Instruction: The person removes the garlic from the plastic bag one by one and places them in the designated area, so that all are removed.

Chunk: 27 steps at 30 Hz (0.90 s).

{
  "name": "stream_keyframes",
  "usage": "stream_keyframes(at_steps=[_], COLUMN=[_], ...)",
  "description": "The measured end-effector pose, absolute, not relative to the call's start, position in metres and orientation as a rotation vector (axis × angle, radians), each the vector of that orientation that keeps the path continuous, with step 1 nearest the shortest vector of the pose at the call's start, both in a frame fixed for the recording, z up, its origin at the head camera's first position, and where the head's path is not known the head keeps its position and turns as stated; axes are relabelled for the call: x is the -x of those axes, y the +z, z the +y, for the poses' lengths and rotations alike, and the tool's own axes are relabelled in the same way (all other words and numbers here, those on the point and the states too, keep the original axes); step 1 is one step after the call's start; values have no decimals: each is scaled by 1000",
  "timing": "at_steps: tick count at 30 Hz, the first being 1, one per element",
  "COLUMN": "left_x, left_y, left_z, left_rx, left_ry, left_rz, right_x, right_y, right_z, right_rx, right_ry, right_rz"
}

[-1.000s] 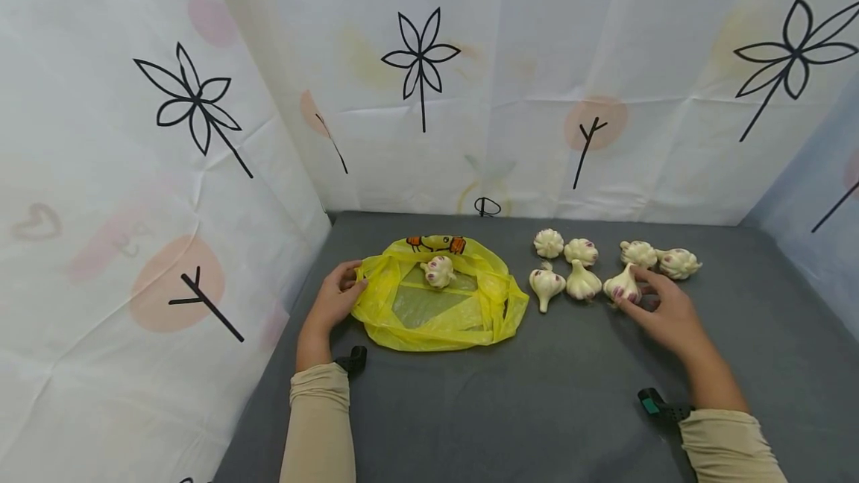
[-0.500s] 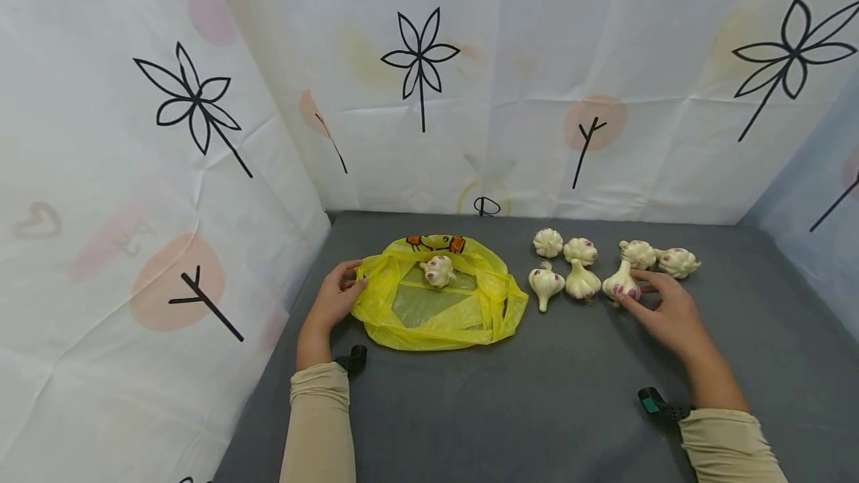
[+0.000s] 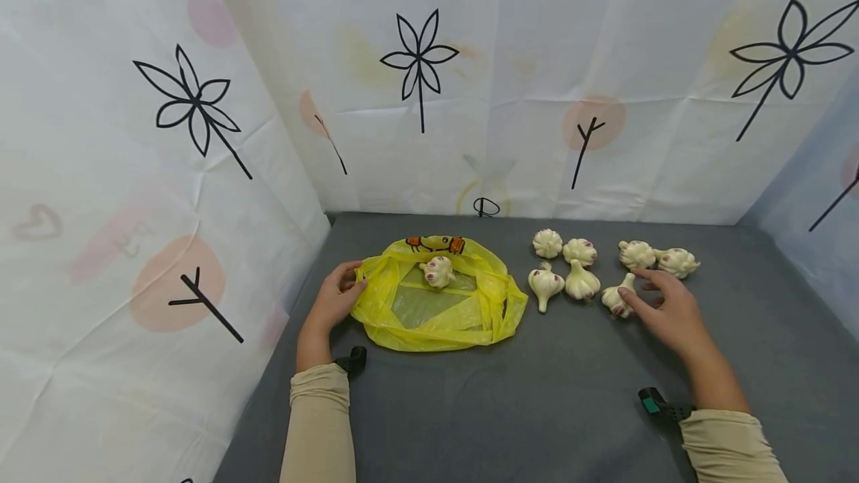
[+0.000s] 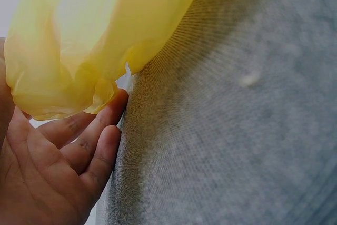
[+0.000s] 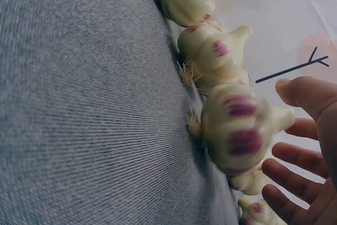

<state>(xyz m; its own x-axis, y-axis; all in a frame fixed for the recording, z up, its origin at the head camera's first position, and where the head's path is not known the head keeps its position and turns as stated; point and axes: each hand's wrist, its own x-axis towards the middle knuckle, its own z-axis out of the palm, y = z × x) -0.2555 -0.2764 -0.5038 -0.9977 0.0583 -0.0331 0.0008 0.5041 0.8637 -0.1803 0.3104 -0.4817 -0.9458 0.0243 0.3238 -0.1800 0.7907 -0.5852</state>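
My left hand (image 3: pixel 338 291) is at the left rim of a yellow plastic bag (image 3: pixel 376 323), pinching its edge between thumb and fingers. In the left wrist view the bag film (image 4: pixel 79 40) hangs over the fingers. One garlic bulb (image 3: pixel 438 272) lies inside the bag's opening. On the right, my right hand (image 3: pixel 664 311) is spread beside another garlic bulb (image 3: pixel 617 298). The right wrist view shows this purple-marked bulb (image 5: pixel 239 130) resting on its root end, its neck pointing between the parted thumb and fingers, which do not grip it.
Several more garlic bulbs stand or lie between bag and right hand, such as a bulb (image 3: pixel 546 285) with its neck toward me. Two bulbs (image 3: pixel 636 254) lie behind the right hand. A patterned white cloth (image 3: pixel 510 80) closes off the grey table's (image 3: pixel 496 408) back.
The right fingers have loosened from the garlic bulb and drawn slightly back. Its neck now leans to the right. The left hand and bag have stayed in place.
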Motion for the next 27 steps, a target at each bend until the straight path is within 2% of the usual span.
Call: stream_keyframes(at_steps=[11, 27], left_x=[257, 254], left_y=[-507, -504], left_z=[-278, -277], left_rx=[-68, -31], left_ry=[1534, 1566], left_rz=[2677, 2642], right_x=[180, 187], right_y=[-473, -453], right_z=[309, 292], right_rx=[-111, -239], right_ry=[892, 899], right_rz=[-2652, -2622])
